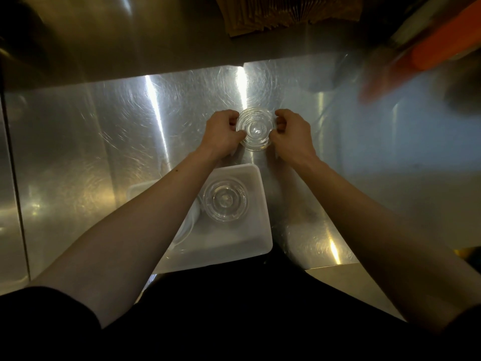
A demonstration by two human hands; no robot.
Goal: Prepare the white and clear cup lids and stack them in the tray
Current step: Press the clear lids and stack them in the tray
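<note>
The work surface is a stainless-steel desk, brushed and marked all over with fine circular scratches. Bright streaks of light reflect off it, the strongest running up the middle; the far band lies in shadow. A vertical seam divides the metal at the left edge. At the far edge, top centre, sits a stack of brown paper or card, its detail unclear. An orange blurred object crosses the upper right corner; it cannot be identified. A tan floor strip shows below the desk's near right edge. Overall lighting is dim and warm.
</note>
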